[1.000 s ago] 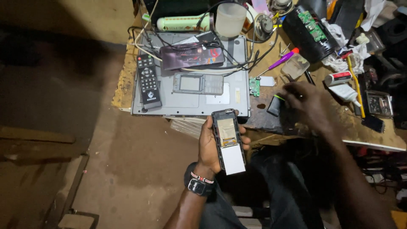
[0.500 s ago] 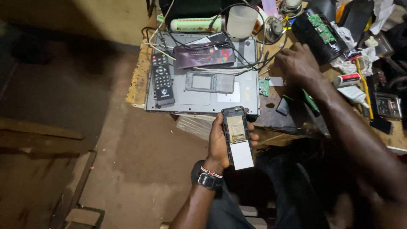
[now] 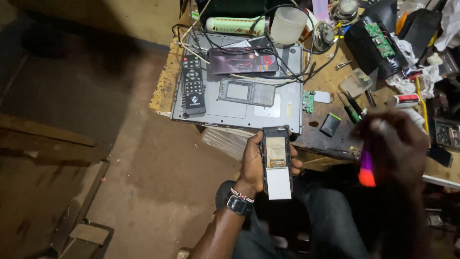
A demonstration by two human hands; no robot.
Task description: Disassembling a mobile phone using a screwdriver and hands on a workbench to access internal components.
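Since half a second ago, the right hand [image 3: 395, 144] has come back from the far side of the bench and now hangs blurred at the bench's near edge, right of the phone, its fingers clenched around a small tool with a purple shaft and an orange-red end [image 3: 366, 169]; whether that is a screwdriver or a pry stick cannot be told through the blur. The left hand [image 3: 258, 160] keeps its place, fingers wrapped around an opened mobile phone [image 3: 276, 162] held face up over the lap, just below the silver laptop [image 3: 239, 103]. The phone's back is off: a yellowish board with a flex strip shows in the upper half, a white panel in the lower half.

Above the phone, on the laptop lid, lie a black remote control [image 3: 193, 84] to the left, a grey phone housing [image 3: 247, 92] in the middle, and a dark glossy slab [image 3: 243, 61] under looped cables. Right of the phone on the wooden bench [image 3: 165, 81] sit a small black battery [image 3: 330, 123] and a green circuit piece [image 3: 308, 101].

Judged from this, the opening-up is done and a tool is in hand; the work inside the phone has not begun, since the tool is well apart from it
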